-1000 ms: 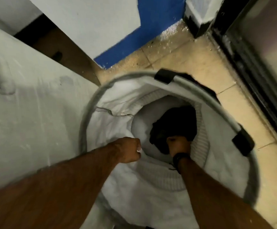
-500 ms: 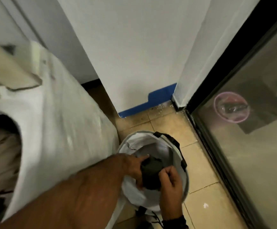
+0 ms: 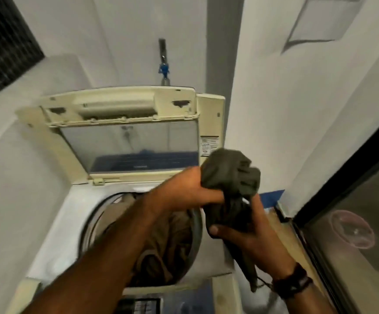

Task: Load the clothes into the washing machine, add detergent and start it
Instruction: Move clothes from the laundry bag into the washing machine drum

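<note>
A dark olive garment (image 3: 231, 177) is bunched in the air just right of the washing machine's drum opening. My left hand (image 3: 188, 191) grips its upper part and my right hand (image 3: 249, 236) grips its lower part, with a tail of cloth hanging past my wrist. The top-loading washing machine (image 3: 55, 234) stands below with its lid (image 3: 125, 123) raised. Brown and tan clothes (image 3: 168, 243) lie inside the drum, partly hidden by my left forearm.
A tap with a blue fitting (image 3: 164, 69) is on the wall behind the machine. A white wall corner (image 3: 240, 87) stands close on the right, and a dark-framed glass door (image 3: 353, 223) beyond it. A low ledge and dark grille (image 3: 5, 46) are at the left.
Both hands took the dark garment out of the white laundry basket on the floor and lifted it up beside the drum. My view rose from the basket to the open machine.
</note>
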